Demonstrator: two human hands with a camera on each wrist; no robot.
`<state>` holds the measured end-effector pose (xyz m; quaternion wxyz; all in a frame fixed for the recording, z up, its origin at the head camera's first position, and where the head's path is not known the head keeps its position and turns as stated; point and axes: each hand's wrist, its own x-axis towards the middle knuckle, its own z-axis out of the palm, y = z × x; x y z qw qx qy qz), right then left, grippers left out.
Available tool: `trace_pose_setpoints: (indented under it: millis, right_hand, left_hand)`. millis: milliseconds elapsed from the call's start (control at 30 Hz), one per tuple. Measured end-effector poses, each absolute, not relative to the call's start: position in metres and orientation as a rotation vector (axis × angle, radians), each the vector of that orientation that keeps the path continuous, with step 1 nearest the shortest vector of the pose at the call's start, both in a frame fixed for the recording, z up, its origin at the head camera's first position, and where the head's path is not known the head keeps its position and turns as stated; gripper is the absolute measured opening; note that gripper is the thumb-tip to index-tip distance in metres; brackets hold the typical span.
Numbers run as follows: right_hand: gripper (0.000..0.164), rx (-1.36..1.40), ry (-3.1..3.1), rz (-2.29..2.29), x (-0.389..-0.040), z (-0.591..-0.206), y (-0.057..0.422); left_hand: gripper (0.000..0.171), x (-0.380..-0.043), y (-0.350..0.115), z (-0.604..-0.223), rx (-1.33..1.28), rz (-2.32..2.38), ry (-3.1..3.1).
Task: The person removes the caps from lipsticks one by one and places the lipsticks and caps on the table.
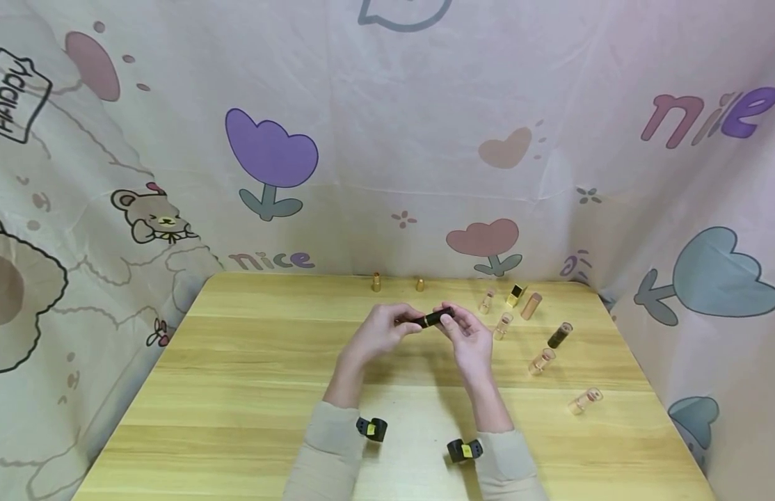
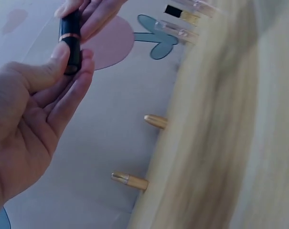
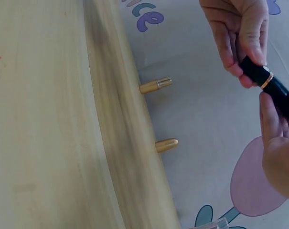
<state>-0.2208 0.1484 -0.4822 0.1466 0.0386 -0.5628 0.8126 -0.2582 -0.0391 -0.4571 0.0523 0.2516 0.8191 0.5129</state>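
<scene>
A black lipstick tube [image 1: 434,319] with a thin gold band round its middle is held above the table, between both hands. My left hand [image 1: 380,330] pinches one end between thumb and fingers. The other end is pinched by my right hand [image 1: 472,342]. In the left wrist view the tube [image 2: 70,45] appears closed, its two black parts meeting at the gold band. The right wrist view shows the same tube [image 3: 267,82] slanting from one hand to the other.
Two small gold pieces, one longer [image 1: 376,282] and one shorter [image 1: 420,284], stand by the back edge of the wooden table [image 1: 237,390]. To the right are several lipsticks: clear pinkish tubes [image 1: 541,362], a black one [image 1: 559,335], a black-and-gold one [image 1: 515,296] and a brown one [image 1: 531,306].
</scene>
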Motion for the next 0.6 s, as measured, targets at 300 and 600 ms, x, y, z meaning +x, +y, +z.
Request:
trace_pose_setpoints:
  millis: [300, 600]
  right_hand:
    - [0.033, 0.125, -1.604, 2.385, -0.217, -0.488, 0.141]
    - [0.038, -0.107, -1.762, 2.255, -0.219, -0.488, 0.127]
  left_hand:
    - [0.016, -0.255, -0.05, -0.454, 0.727, 1.517, 2.423]
    - [0.017, -0.251, -0.037, -0.465, 0.739, 1.459, 2.689]
